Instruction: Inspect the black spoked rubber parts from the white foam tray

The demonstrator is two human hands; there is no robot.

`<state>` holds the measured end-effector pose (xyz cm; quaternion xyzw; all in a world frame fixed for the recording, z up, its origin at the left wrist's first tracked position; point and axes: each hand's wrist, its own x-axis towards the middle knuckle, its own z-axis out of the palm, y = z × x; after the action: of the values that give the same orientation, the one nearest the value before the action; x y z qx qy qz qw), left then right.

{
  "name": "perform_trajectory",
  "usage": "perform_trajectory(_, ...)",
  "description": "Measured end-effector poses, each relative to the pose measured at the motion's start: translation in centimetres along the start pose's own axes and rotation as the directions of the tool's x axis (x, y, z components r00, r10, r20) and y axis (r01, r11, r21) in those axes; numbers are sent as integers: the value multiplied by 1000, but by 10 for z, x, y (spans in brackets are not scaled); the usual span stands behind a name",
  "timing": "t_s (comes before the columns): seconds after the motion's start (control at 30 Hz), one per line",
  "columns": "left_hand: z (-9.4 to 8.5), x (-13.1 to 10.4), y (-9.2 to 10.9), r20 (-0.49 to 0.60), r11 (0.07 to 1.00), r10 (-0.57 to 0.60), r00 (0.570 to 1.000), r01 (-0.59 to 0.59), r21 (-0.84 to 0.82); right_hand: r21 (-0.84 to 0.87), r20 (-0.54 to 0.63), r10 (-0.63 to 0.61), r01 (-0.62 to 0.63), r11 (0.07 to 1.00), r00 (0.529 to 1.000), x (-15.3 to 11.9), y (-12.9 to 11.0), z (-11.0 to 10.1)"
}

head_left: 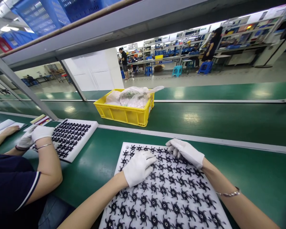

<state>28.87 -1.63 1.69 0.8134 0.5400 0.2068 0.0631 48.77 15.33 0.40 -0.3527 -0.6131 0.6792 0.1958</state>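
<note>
A white board (pixel 160 197) lies on the green bench in front of me, covered with rows of small black impeller-like parts (pixel 153 202) with curved blades and pale centres. My left hand (pixel 138 168), in a white glove, rests over the upper left of the board, its fingers stretched across several parts. At the board's far edge, toward the right, my right hand (pixel 184 151) is also gloved. Its fingers are loosely bent and slightly apart over the top rows, with no held part visible. Both palms hide some of the black parts.
A yellow crate (pixel 124 114) with clear plastic bags (pixel 133 96) stands beyond the board. On the left, a co-worker's gloved hands (pixel 39 133) are at a second white board (pixel 79 144) of black parts. A shelf with blue crates (pixel 41 16) runs overhead.
</note>
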Motion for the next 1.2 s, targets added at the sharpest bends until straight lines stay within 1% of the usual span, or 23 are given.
perform_trajectory(0.1, -3, -1, -2, 35, 998, 44, 998, -45, 41, -14, 19, -26, 26, 1000, 999, 1, 0, -2)
perform_trajectory(0.17, -8, -5, -5, 66, 994, 80, 995, -84, 63, -23, 32, -35, 36, 999, 999, 2, 1, -3)
perform_trajectory(0.23, -16, -14, -12, 63, 994, 53, 997, -58, 91, -28, 38, -35, 36, 999, 999, 3, 1, -5)
perform_trajectory(0.33, -31, -38, -30, -10, 984, -104, 995, 104, 141, -34, 32, -38, 39, 999, 999, 3, 2, -5)
perform_trajectory(0.4, -40, -58, -42, -80, 960, -215, 973, 226, 164, -43, 28, -44, 45, 998, 999, 3, 1, -4)
perform_trajectory(0.47, -46, -77, -52, -140, 924, -315, 939, 337, 180, -57, 19, -51, 52, 997, 999, 1, -1, -3)
perform_trajectory(0.53, -47, -91, -56, -159, 894, -381, 911, 407, 190, -71, 7, -61, 61, 996, 998, 0, -3, -1)
perform_trajectory(0.63, -44, -102, -57, -136, 869, -428, 893, 448, 208, -87, -5, -76, 76, 993, 997, -2, -6, 0)
perform_trajectory(0.77, -39, -101, -59, -110, 849, -450, 886, 463, 257, -97, 3, -87, 87, 991, 996, -2, -6, -1)
perform_trajectory(0.87, -41, -95, -61, -77, 840, -439, 895, 439, 320, -100, 9, -84, 85, 991, 996, 0, -3, -2)
perform_trajectory(1.03, -50, -83, -60, 28, 827, -385, 922, 331, 455, -82, 1, -72, 72, 994, 997, 2, 2, -6)
perform_trajectory(1.2, -54, -72, -61, 120, 804, -347, 930, 228, 549, -16, 37, -60, 60, 998, 998, 2, 2, -8)
